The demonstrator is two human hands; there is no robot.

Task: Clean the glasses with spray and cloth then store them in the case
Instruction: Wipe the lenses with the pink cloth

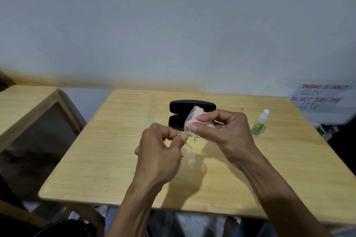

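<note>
Clear-framed glasses (189, 148) hang above the middle of the wooden table (119, 159). My left hand (159, 156) pinches the frame near the bridge. My right hand (223, 129) presses a pink cloth (194, 116) around the upper lens, thumb on one side and fingers on the other. The black glasses case (185, 108) lies open on the table just behind the hands, partly hidden by the cloth. A small white spray bottle (260, 123) with a green label stands upright at the right of the table.
A second wooden table (25, 106) stands to the left with a gap between. A grey wall runs behind, with a handwritten paper sign (319, 96) at the right. Dark objects sit on the floor at lower left.
</note>
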